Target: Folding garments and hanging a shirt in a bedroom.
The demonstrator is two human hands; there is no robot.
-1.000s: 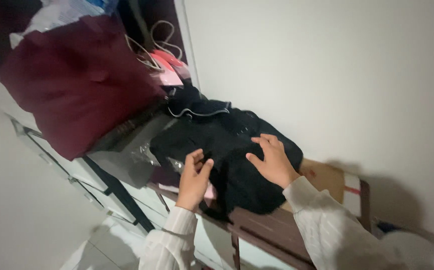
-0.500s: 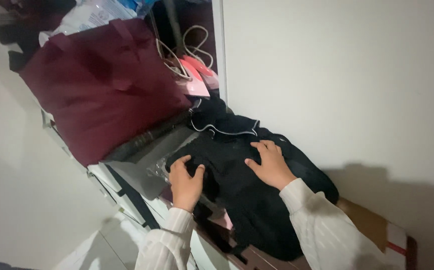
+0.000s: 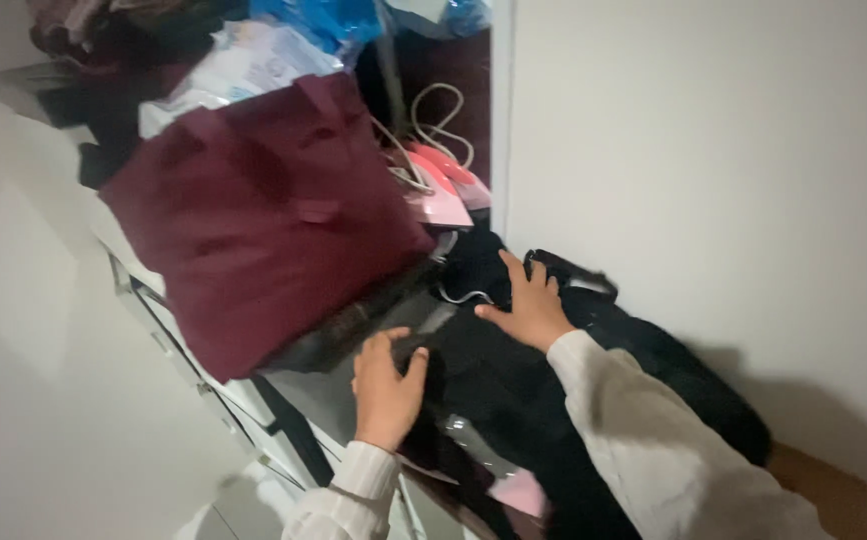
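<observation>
A black garment [image 3: 593,380] lies heaped on a low unit against the white wall. My left hand [image 3: 385,385] grips the garment's near left edge, fingers curled over the cloth. My right hand [image 3: 525,305] lies flat on the garment's upper part with its fingers spread, close to a white-piped collar edge [image 3: 458,297]. Both arms wear pale ribbed sleeves. What lies beneath the garment is hidden.
A large maroon cloth bag [image 3: 263,215] stands just left of the garment. Behind it are a pink object [image 3: 441,195] with white cord, blue plastic [image 3: 323,20] and piled clothes. White drawers [image 3: 203,390] are below. A brown box edge [image 3: 828,490] shows at lower right.
The view has swung closer to the pile. My right hand has slid up the black garment toward its collar, and my left hand has closed on the garment's left edge.
</observation>
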